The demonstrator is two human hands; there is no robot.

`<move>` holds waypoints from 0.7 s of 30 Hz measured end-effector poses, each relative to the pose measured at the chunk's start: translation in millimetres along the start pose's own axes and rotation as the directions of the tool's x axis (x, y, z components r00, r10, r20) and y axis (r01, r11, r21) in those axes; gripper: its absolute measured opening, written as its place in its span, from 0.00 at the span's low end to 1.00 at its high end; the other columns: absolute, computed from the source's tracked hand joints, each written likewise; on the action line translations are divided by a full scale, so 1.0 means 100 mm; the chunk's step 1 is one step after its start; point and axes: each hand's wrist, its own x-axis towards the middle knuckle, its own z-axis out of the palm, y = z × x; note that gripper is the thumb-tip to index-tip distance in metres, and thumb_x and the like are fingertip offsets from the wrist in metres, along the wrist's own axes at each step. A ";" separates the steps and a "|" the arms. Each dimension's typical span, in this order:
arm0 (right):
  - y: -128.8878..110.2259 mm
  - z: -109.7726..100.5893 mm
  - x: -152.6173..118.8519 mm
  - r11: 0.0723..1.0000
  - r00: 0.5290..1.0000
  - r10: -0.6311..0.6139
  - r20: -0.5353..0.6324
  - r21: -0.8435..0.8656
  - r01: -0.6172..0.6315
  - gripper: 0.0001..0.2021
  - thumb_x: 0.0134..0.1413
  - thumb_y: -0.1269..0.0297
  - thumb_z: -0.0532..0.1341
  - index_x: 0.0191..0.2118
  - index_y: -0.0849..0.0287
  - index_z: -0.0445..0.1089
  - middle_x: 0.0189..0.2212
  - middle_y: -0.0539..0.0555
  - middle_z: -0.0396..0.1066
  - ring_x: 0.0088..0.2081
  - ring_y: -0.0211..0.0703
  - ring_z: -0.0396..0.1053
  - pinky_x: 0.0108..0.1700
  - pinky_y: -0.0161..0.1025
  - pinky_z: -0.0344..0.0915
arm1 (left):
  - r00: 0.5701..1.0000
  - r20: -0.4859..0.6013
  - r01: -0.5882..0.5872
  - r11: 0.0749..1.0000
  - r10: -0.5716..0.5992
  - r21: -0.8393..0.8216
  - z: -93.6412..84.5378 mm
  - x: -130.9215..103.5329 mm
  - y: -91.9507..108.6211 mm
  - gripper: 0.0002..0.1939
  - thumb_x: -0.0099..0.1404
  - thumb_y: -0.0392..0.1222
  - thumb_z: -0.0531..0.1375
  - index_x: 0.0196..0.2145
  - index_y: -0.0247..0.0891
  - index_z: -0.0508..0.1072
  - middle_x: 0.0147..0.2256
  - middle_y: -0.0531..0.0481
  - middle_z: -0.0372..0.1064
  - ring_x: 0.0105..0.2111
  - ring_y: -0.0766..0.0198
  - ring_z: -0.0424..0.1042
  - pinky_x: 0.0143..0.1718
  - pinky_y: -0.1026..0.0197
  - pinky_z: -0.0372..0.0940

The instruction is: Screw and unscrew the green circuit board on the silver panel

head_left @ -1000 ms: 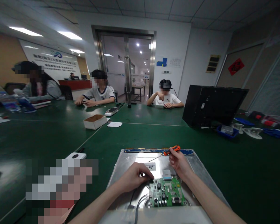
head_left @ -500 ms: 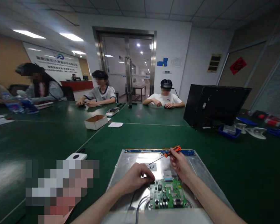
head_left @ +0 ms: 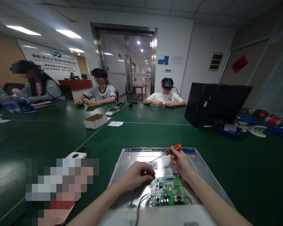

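My right hand (head_left: 181,159) is closed around a screwdriver (head_left: 174,149) with an orange and black handle. Its thin shaft slants down to the left, the tip near several small screws (head_left: 153,165) on the silver metal panel (head_left: 122,169). With thumb and fingers pinched together, my left hand (head_left: 141,176) is at the upper left corner of a green circuit board (head_left: 168,191). Something small and dark shows at those fingertips, too hidden to name. Grey cables (head_left: 139,207) run beside the board's left edge, and a white flat cable (head_left: 169,173) meets its top edge.
A narrow blue circuit strip (head_left: 143,150) lines the panel's far edge. On the green table (head_left: 153,133) stand an open cardboard box (head_left: 95,121), a black monitor housing (head_left: 217,103) and a blue tray (head_left: 230,129). A white device (head_left: 76,155) lies left. Several people sit across the table.
The whole view has shifted slightly. Both my hands keep nearly the same places, the screwdriver still in the right one. The person opposite has brought their hands lower.
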 end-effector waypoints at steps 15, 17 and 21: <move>0.02 0.02 0.01 0.999 1.000 -0.005 -0.023 -0.035 0.004 0.28 0.27 0.44 0.73 0.26 0.57 0.61 0.14 0.40 0.59 0.13 0.26 0.50 0.13 0.26 0.43 | 0.994 -0.022 -0.102 0.991 0.104 0.088 0.02 0.02 -0.05 0.05 0.57 0.31 0.62 0.30 0.36 0.78 0.30 0.51 0.75 0.31 0.63 0.70 0.35 0.63 0.62; 0.01 0.02 0.01 0.999 1.000 0.000 -0.021 -0.040 -0.001 0.28 0.26 0.43 0.73 0.26 0.57 0.60 0.14 0.40 0.58 0.13 0.26 0.49 0.13 0.26 0.43 | 0.994 -0.025 -0.101 0.991 0.103 0.085 0.02 0.01 -0.06 0.06 0.57 0.31 0.62 0.31 0.36 0.78 0.30 0.50 0.75 0.32 0.63 0.71 0.36 0.63 0.63; -0.02 0.04 0.01 0.999 1.000 0.004 -0.016 -0.047 -0.005 0.29 0.24 0.42 0.73 0.25 0.57 0.60 0.14 0.40 0.58 0.13 0.26 0.49 0.13 0.26 0.43 | 0.994 -0.017 -0.111 0.991 0.112 0.081 0.02 0.00 -0.06 0.06 0.57 0.30 0.61 0.30 0.36 0.78 0.30 0.50 0.75 0.32 0.63 0.71 0.37 0.63 0.63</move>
